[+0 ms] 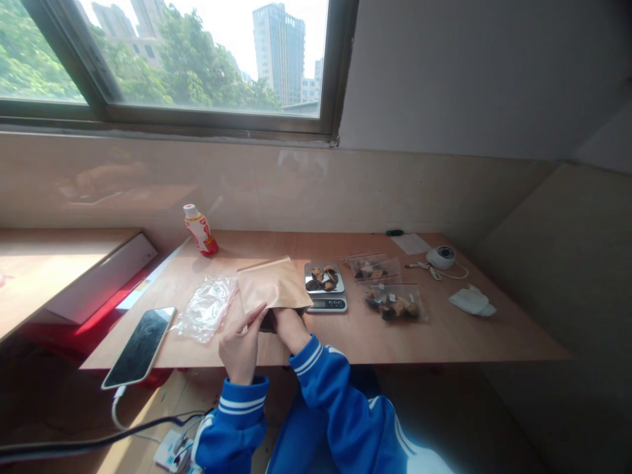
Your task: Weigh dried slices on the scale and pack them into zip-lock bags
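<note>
A brown paper bag [271, 283] lies on the table with its mouth towards me. My left hand [241, 342] pinches the near left edge of that mouth. Into the opening reaches my right hand [291, 329]; its fingers are hidden inside the bag. Just right of the bag stands a kitchen scale [328, 304], with brown and dark dried pieces [323, 278] on its metal plate. Farther right, clear zip bags [395, 306] hold similar pieces. On the left side, next to the paper bag, are crumpled clear plastic bags [206, 306].
A phone [141, 345] on a charging cable overhangs the front left edge. Behind it stands a red and white bottle [201, 230]. At the right are a white camera-like device [440, 257] with its cable, a crumpled tissue [473, 301] and a paper sheet [411, 244].
</note>
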The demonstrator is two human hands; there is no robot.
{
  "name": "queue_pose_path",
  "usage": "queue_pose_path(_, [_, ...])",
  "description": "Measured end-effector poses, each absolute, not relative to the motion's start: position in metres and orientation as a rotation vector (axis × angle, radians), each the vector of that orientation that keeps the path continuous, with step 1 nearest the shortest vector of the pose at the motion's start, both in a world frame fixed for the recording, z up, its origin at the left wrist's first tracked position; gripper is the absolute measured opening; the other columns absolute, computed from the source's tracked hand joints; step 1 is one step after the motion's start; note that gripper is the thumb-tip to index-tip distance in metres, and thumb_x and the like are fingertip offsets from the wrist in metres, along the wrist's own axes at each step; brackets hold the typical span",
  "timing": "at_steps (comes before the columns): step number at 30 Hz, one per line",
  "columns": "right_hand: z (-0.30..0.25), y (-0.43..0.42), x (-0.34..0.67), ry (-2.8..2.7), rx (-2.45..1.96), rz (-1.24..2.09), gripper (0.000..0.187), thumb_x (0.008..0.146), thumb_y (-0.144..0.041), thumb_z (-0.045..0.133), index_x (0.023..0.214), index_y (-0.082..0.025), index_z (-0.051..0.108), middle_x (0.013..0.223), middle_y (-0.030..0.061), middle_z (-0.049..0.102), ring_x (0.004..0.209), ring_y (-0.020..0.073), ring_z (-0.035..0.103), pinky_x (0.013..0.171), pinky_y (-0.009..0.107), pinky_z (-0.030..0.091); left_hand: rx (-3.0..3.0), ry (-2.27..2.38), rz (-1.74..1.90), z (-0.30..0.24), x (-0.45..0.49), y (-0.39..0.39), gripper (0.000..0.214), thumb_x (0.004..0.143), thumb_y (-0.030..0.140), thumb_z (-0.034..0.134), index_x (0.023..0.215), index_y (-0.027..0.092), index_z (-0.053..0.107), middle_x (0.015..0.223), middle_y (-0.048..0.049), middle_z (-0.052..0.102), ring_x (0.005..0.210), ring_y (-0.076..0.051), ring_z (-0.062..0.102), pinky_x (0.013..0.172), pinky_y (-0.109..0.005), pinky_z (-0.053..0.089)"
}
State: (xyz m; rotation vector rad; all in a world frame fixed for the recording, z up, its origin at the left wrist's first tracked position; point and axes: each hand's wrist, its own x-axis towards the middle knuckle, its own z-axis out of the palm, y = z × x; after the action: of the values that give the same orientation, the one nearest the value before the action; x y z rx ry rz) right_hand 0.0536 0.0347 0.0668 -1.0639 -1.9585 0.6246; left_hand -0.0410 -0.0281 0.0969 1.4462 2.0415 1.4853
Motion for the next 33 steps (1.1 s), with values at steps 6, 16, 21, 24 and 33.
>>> queue_pose_path(6, [0.088, -0.005, 0.083, -1.984, -1.135, 0.572, 0.025, 0.083, -0.007, 0.050, 0.100, -0.019, 0.063, 0.098, 0.0082, 0.065, 0.097, 0.0220, 0.059, 0.085, 0.036, 0.050, 1.457, 2.031, 1.490, 0.099, -0.042, -0.025, 0.024, 0.075, 0.045, 0.061, 0.093, 0.032, 0.072, 0.091, 0.0021, 0.073, 0.089, -0.020, 0.066, 0.073, -0.028, 0.050])
queue_pose_path(16, [0.091, -0.007, 0.164, -1.318, -1.081, 0.527, 0.012, 0.082, -0.026, 0.059, 0.091, -0.020, 0.064, 0.099, 0.0080, 0.061, 0.099, 0.0205, 0.059, 0.089, 0.039, 0.050, 1.454, 2.033, 1.519, 0.098, -0.045, -0.022, 0.026, 0.073, 0.048, 0.063, 0.091, 0.032, 0.072, 0.092, 0.0013, 0.073, 0.091, -0.021, 0.065, 0.082, -0.030, 0.048])
queue_pose_path(21, [0.046, 0.062, 0.219, -1.162, -1.263, 0.473, 0.023, 0.076, -0.035, 0.061, 0.088, -0.015, 0.062, 0.095, 0.0092, 0.059, 0.086, 0.0193, 0.062, 0.082, 0.038, 0.053, 1.486, 2.001, 1.523, 0.095, -0.045, -0.022, 0.025, 0.072, 0.047, 0.063, 0.091, 0.032, 0.072, 0.091, 0.0011, 0.073, 0.090, -0.021, 0.066, 0.081, -0.030, 0.049])
queue_pose_path(24, [0.029, 0.094, 0.232, -1.238, -1.338, 0.422, 0.026, 0.073, -0.038, 0.062, 0.083, -0.014, 0.063, 0.091, 0.0100, 0.060, 0.081, 0.0193, 0.062, 0.079, 0.038, 0.053, 1.463, 2.038, 1.499, 0.095, -0.046, -0.022, 0.025, 0.072, 0.047, 0.063, 0.091, 0.033, 0.072, 0.091, 0.0018, 0.073, 0.092, -0.021, 0.065, 0.080, -0.030, 0.049])
queue_pose_path(33, [0.015, 0.109, 0.225, -1.400, -1.435, 0.422, 0.031, 0.082, -0.040, 0.048, 0.086, -0.015, 0.065, 0.088, 0.0112, 0.069, 0.086, 0.0226, 0.063, 0.080, 0.037, 0.049, 1.518, 2.029, 1.475, 0.092, -0.052, -0.022, 0.023, 0.073, 0.046, 0.063, 0.091, 0.034, 0.072, 0.093, 0.0027, 0.072, 0.096, -0.022, 0.064, 0.089, -0.033, 0.046])
